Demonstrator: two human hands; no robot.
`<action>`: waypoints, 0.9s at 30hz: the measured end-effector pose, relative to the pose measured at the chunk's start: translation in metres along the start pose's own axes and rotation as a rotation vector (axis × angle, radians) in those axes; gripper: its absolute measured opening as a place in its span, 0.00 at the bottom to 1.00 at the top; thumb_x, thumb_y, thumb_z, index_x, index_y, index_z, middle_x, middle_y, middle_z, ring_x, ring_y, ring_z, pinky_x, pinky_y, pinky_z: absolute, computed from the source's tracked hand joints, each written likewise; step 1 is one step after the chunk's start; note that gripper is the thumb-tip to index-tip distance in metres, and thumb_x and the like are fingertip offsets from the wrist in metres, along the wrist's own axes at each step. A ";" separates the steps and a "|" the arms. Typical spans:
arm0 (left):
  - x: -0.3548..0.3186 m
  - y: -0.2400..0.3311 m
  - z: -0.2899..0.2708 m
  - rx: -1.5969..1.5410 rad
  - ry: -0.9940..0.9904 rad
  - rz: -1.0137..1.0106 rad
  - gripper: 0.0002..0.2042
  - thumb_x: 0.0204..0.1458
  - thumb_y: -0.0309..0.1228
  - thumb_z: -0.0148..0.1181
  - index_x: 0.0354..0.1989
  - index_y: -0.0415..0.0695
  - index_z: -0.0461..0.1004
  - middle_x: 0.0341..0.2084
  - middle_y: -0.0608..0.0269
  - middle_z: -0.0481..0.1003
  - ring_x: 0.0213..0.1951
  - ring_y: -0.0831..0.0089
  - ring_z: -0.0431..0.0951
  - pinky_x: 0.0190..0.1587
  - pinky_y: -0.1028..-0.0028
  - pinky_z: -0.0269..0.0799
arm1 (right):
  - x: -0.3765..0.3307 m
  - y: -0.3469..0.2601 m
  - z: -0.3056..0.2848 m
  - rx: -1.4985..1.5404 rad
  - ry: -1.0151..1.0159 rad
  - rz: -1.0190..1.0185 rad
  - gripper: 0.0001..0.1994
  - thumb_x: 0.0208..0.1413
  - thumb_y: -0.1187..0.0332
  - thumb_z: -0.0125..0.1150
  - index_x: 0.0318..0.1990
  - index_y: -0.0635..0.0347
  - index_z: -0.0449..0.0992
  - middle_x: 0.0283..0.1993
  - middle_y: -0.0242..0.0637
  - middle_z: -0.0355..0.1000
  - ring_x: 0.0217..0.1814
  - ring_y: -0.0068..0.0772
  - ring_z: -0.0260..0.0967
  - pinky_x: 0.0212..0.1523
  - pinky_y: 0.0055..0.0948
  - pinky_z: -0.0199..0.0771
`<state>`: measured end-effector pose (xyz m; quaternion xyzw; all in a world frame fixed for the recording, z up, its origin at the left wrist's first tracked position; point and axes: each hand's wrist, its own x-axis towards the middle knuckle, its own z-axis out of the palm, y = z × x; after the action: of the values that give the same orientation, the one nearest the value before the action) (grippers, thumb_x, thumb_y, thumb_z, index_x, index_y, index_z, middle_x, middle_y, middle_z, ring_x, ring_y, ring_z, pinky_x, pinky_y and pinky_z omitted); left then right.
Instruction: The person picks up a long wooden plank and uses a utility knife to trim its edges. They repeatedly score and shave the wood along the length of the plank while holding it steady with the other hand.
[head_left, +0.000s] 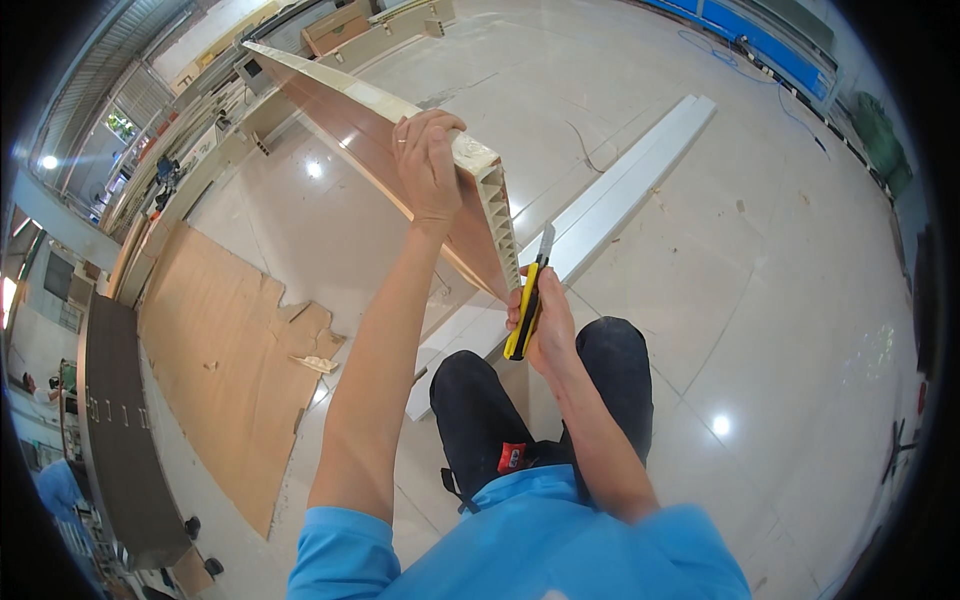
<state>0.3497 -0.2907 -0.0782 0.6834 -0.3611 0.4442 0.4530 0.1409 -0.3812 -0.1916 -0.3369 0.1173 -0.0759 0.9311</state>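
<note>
A long brown door panel (375, 140) stands on its edge and runs away to the far left. Its near end shows a row of hollow cells, with ragged cream-coloured material at the top corner. My left hand (428, 165) is closed over the top edge near that end. In my right hand (548, 320) is a yellow and black utility knife (528, 312), its blade out and pointing up. The blade stands just right of the panel's hollow end; whether it touches cannot be made out.
White boards (620, 195) lie on the tiled floor beneath and beyond the panel's near end. A torn brown sheet (215, 370) covers floor at left, with a loose scrap (318, 363) on it. A dark cabinet (125, 420) stands farther left, near a person in blue (60, 485).
</note>
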 end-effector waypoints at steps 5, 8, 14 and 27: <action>0.002 0.000 -0.002 0.008 -0.032 0.007 0.23 0.74 0.37 0.35 0.37 0.41 0.79 0.41 0.55 0.81 0.51 0.58 0.75 0.67 0.59 0.57 | 0.005 -0.003 0.021 0.088 0.013 0.117 0.24 0.77 0.40 0.45 0.47 0.53 0.70 0.28 0.27 0.65 0.25 0.22 0.59 0.29 0.26 0.62; 0.003 0.000 -0.003 0.019 -0.032 0.035 0.24 0.74 0.37 0.34 0.37 0.41 0.79 0.41 0.55 0.81 0.51 0.58 0.76 0.67 0.59 0.58 | 0.007 0.001 0.030 0.130 -0.021 0.134 0.24 0.77 0.40 0.45 0.45 0.53 0.70 0.28 0.28 0.65 0.25 0.22 0.59 0.29 0.27 0.62; 0.003 -0.001 -0.003 0.012 -0.029 0.049 0.24 0.74 0.37 0.33 0.37 0.40 0.79 0.42 0.54 0.80 0.51 0.57 0.76 0.67 0.59 0.58 | 0.003 0.014 0.030 0.147 -0.065 0.142 0.23 0.76 0.41 0.48 0.43 0.53 0.71 0.28 0.28 0.66 0.26 0.22 0.60 0.30 0.27 0.63; 0.003 -0.006 0.000 0.008 -0.025 0.061 0.25 0.74 0.38 0.33 0.37 0.39 0.80 0.42 0.53 0.81 0.49 0.56 0.76 0.64 0.59 0.60 | -0.078 -0.098 0.049 0.421 -0.723 -0.550 0.16 0.74 0.54 0.56 0.36 0.54 0.70 0.28 0.32 0.70 0.26 0.31 0.68 0.63 0.51 0.69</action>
<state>0.3562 -0.2890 -0.0777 0.6792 -0.3857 0.4508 0.4320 0.0728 -0.4090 -0.0790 -0.1649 -0.3239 -0.2192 0.9055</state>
